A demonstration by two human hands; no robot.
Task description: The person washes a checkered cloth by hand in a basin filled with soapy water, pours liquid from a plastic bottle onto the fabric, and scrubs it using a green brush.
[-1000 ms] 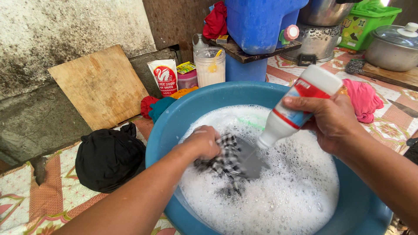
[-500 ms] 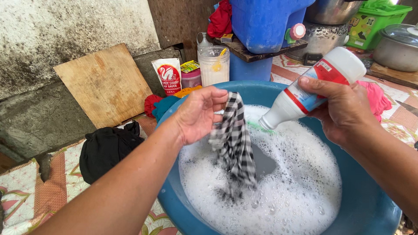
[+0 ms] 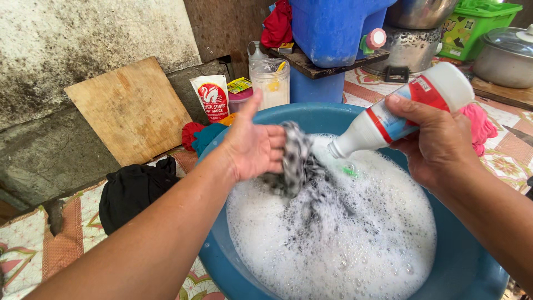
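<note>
The left hand [image 3: 256,145] has its fingers curled under a bunched black-and-white checked cloth [image 3: 297,161], thumb spread upward, so the wad is propped up out of the suds, its lower end trailing into the foam just below the palm. The right hand [image 3: 438,145] is wrapped tight round a white bottle [image 3: 402,111] with red and blue label bands, tilted neck-down so its open mouth points at the cloth, just beside the left fingertips; held that way, I judge, whatever leaves it lands on the raised fabric rather than in the water. I cannot tell whether any liquid is coming out. Under both hands sits a blue basin [image 3: 239,139] filled nearly to the rim with white foam [image 3: 355,233], with something small and green showing just below the bottle mouth. Beyond the left hand stand a clear lidded jar [image 3: 270,83] of pale contents, a red-and-white pouch [image 3: 211,98] and a wooden board [image 3: 130,108] leaning on the wall; a black bundle [image 3: 136,191] lies outside the left forearm. A pink cloth [image 3: 478,123] lies behind the right hand.
</note>
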